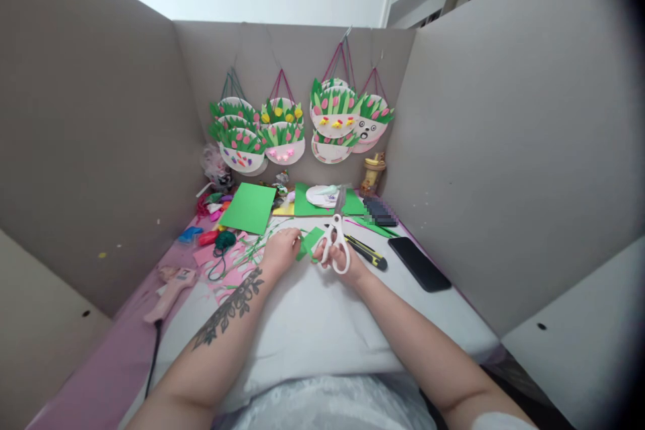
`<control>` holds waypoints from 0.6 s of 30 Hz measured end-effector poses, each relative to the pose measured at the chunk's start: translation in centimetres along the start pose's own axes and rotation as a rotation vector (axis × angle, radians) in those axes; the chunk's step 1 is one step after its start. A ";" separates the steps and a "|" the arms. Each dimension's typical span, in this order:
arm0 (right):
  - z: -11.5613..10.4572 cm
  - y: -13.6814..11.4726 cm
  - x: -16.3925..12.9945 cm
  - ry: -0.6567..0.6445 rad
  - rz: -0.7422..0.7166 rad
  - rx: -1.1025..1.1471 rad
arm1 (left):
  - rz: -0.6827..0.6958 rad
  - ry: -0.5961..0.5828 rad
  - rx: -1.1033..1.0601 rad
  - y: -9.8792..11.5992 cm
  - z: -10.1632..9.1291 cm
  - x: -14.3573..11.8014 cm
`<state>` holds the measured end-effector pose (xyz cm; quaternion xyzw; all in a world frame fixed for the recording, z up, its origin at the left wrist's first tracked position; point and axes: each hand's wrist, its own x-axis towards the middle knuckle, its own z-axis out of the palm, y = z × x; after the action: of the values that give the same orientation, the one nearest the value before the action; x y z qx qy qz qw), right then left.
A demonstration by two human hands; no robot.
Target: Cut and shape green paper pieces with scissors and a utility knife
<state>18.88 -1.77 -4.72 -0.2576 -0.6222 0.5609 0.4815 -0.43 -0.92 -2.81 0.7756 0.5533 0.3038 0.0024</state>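
White-handled scissors point(334, 239) are in my right hand point(340, 263), its fingers through and around the loops, the blades pointing away from me. Small pieces of green paper point(313, 239) sit between my two hands, close to the right fingertips. My left hand point(282, 251) is closed, its fingertips pinching the edge of the green paper; the grip is partly hidden. Thin green paper scraps point(252, 248) lie beside and behind the left hand. A black and yellow utility knife point(367, 252) rests just beyond the right hand.
Green sheets point(250, 207) and a white oval piece point(322, 196) lie at the back. Pink cut paper point(226, 282), dark green yarn point(224, 240) and a pink glue gun point(174, 292) are on the left. A black phone point(419, 263) lies right. Flower-decorated plates point(242, 141) hang behind.
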 end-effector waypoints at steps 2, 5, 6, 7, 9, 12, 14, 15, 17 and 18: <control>-0.2 -0.3 0.2 0.046 -0.068 -0.071 | -0.125 0.038 -0.215 0.1 0.3 0.0; -0.5 -0.6 0.2 0.116 -0.154 -0.165 | -0.304 -0.138 -0.616 0.7 0.7 0.0; -0.6 -0.6 0.2 0.126 -0.175 -0.185 | -0.339 -0.242 -0.752 1.1 0.7 -0.1; -0.6 -0.6 0.1 0.128 -0.192 -0.199 | -0.367 -0.330 -0.877 1.4 0.7 -0.2; -0.6 -0.6 0.0 0.104 -0.218 -0.216 | -0.414 -0.420 -1.062 2.1 0.5 -0.4; -0.4 -0.5 -0.2 0.036 -0.225 -0.234 | -0.465 -0.427 -1.170 2.6 0.1 -0.5; -0.2 -0.4 -0.3 0.003 -0.209 -0.242 | -0.468 -0.436 -1.186 2.5 0.0 -0.5; -0.2 -0.4 -0.2 -0.006 -0.199 -0.239 | -0.463 -0.428 -1.191 2.4 -0.1 -0.4; -0.1 -0.2 -0.2 -0.009 -0.172 -0.211 | -0.450 -0.362 -1.212 2.2 -0.1 -0.2; -0.1 -0.1 -0.1 -0.005 -0.152 -0.194 | -0.447 -0.301 -1.229 2.1 -0.2 0.0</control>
<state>19.07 -1.84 -4.72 -0.2539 -0.6924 0.4606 0.4939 1.23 -1.83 -1.96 0.5337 0.4208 0.4445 0.5835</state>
